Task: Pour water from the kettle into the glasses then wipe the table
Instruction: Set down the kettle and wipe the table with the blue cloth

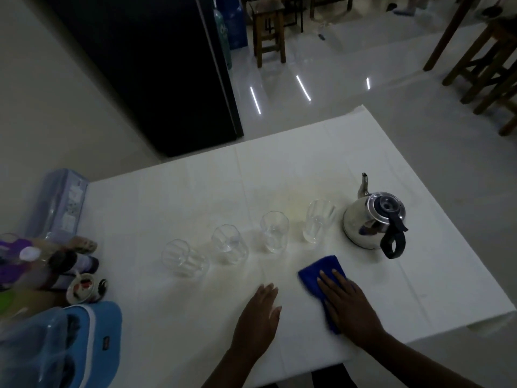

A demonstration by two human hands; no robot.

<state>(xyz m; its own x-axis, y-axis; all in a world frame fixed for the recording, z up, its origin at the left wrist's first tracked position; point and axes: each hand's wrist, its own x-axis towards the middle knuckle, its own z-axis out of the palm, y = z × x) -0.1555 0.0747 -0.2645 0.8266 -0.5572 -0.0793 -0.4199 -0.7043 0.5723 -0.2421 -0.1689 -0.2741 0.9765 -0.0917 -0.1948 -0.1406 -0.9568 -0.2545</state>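
Observation:
A shiny steel kettle [372,222] with a black handle stands upright on the white table [195,191], at the right. Several clear glasses run in a row to its left, from the nearest glass [317,221] to the farthest [181,257]. A blue cloth [319,271] lies on the table in front of the kettle. My right hand [349,306] rests flat on top of the cloth, pressing it down. My left hand [258,317] lies flat on the bare table beside it, fingers together, holding nothing.
Bottles and a small bowl [84,288] crowd the table's left edge, with a blue bag [92,331] and a clear plastic container [58,203]. A dark fridge [156,74] stands behind. Wooden stools [270,32] stand on the tiled floor beyond the table.

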